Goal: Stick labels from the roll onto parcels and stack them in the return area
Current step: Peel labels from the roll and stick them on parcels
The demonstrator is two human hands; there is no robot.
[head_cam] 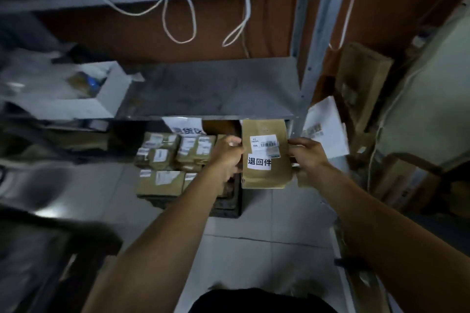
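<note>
- Left hand [227, 154] pinches the parcel's [265, 175] left edge; right hand [306, 154] pinches its right edge.
- Parcel spans the gap between both hands, long axis pointing away from the person, each hand equally near.
- Stack [175, 160] of labelled parcels lies just left of the left hand, lower down.
- Return label [259, 161] reads "退回件"; shipping label [264, 143] shows "MX", "03" and a barcode.

White label [259, 161] reading 退回件 on brown parcel [265, 175], barcode sticker [264, 142] marked MX above it
</note>
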